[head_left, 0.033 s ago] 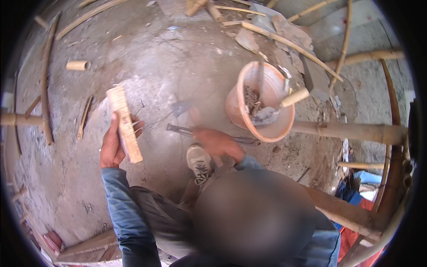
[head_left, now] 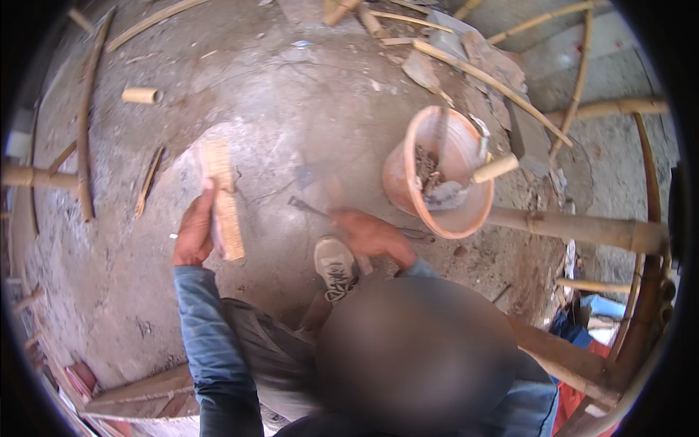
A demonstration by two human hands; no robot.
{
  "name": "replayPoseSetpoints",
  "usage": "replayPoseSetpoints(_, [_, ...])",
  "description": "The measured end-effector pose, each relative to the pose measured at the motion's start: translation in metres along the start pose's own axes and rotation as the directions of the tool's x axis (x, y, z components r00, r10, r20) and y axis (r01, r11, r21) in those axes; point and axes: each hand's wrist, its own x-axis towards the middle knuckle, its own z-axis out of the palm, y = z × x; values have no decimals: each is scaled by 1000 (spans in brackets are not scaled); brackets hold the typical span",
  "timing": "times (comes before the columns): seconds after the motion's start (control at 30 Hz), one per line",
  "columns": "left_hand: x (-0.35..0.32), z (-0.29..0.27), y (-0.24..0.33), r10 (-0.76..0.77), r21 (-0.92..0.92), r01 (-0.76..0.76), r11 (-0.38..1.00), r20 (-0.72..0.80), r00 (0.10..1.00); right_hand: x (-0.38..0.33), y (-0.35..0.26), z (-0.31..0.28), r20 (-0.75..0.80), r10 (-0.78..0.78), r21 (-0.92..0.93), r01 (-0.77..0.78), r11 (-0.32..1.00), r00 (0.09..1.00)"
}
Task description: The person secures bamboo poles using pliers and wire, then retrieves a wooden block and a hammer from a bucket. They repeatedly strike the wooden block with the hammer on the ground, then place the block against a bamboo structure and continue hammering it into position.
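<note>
Gripping a pale block [head_left: 227,200] in the left hand [head_left: 194,229], half-closed around its left edge, left of the shoe [head_left: 333,261]; now tipping it more upright than a moment ago, so re-angled but not released. Curling the right hand [head_left: 368,233] around a blurred tool [head_left: 306,175], near the bucket [head_left: 398,178], with finger positions too smeared to tell

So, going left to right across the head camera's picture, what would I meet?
Long brown pole, short bamboo tube, left hand, the pale block it holds, blurred right hand, orange bucket.
</note>
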Motion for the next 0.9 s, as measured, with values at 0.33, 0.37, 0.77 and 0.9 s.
replayPoseSetpoints(0.33, [-1,22,-3,94,322,-148,935,178,980,19,-72,-18,336,-148,868,-244,433,930])
replayPoseSetpoints(0.37, [-5,27,1,113,320,-152,935,139,984,19,-74,-22,332,-155,870,-238,432,930])
replayPoseSetpoints(0.77, [-11,21,11,114,387,-164,907,147,982,19,-71,-41,456,-296,866,-342,365,839])
replayPoseSetpoints(0.9, [-2,2,-8,82,484,-124,866,106,991,16,-80,-44,476,-242,838,-353,416,846])
